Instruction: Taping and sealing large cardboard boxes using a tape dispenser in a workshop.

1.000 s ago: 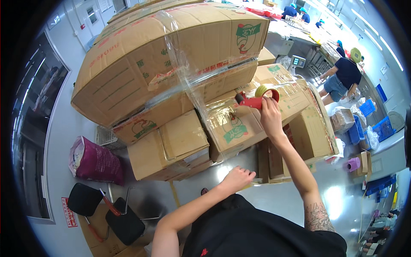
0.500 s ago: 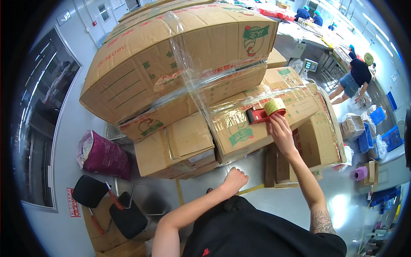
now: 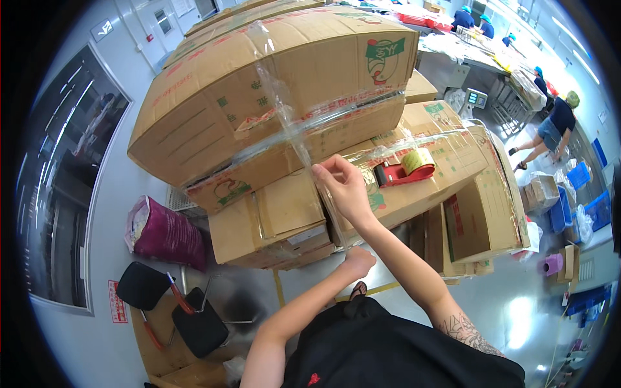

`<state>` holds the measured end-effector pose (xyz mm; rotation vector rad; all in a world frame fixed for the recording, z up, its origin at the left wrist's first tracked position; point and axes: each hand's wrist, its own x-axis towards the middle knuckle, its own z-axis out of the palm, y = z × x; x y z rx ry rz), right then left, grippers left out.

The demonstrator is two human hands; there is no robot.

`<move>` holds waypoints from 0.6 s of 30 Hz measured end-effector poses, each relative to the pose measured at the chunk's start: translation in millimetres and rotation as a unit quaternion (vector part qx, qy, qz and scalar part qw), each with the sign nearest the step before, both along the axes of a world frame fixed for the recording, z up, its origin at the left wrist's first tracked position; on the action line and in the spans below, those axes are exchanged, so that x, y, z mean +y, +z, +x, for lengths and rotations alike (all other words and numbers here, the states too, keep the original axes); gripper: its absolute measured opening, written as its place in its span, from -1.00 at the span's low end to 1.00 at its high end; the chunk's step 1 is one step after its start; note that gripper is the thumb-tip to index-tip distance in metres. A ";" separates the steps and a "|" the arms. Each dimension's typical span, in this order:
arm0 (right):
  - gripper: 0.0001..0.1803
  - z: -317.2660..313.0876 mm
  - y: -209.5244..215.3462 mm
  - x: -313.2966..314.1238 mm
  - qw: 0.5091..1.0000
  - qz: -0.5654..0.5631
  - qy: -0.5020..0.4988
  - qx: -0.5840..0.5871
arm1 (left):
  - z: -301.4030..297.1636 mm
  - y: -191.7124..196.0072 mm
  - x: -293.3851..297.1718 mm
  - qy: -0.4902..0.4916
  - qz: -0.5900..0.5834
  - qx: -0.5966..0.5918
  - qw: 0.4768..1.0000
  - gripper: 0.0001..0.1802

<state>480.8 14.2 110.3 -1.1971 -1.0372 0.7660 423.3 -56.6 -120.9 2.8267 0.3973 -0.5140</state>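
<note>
A strip of clear packing tape [image 3: 282, 107] runs down over the stacked cardboard boxes. My right hand [image 3: 347, 194] is at the strip below the big upper box [image 3: 194, 116], thumb and fingertips pinched on it. Lower down, my left hand [image 3: 359, 261] is closed in a fist, and the strip's lower end leads to it. A red tape dispenser [image 3: 410, 174] with a yellowish roll lies on the lower right box [image 3: 446, 152], just right of my right hand. Beside it, another box [image 3: 265, 223] stands on the left.
More boxes [image 3: 485, 220] stand at the right. Left of the stack are a purple sack [image 3: 168, 233] and black chairs [image 3: 145, 286]. People [image 3: 559, 126] work at the far right, near blue crates [image 3: 563, 210] and a scale [image 3: 477, 98].
My right hand has left the tape dispenser and moved left to the tape strip. The dispenser stays on the box. My left hand remains a fist, slightly nearer the boxes.
</note>
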 end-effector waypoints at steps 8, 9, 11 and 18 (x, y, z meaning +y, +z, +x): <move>-0.77 -22.2 -9.6 3.4 0.989 0.021 -0.103 -0.101 | 4.2 -69.5 -66.6 0.040 -0.306 -0.103 0.946 -0.80; -0.78 -21.4 -11.2 6.7 0.975 0.019 -0.152 -0.163 | 1.3 -68.2 -78.3 -0.112 -0.320 -0.013 0.941 -0.77; -0.78 -15.6 -13.9 11.4 0.965 0.044 -0.174 -0.189 | -0.2 -44.9 -102.5 -0.111 -0.213 0.039 0.970 -0.75; -0.80 -1.8 -28.2 -1.1 0.983 0.062 0.075 0.159 | -81.8 185.8 -1.8 -0.029 -0.487 -0.251 0.836 -0.77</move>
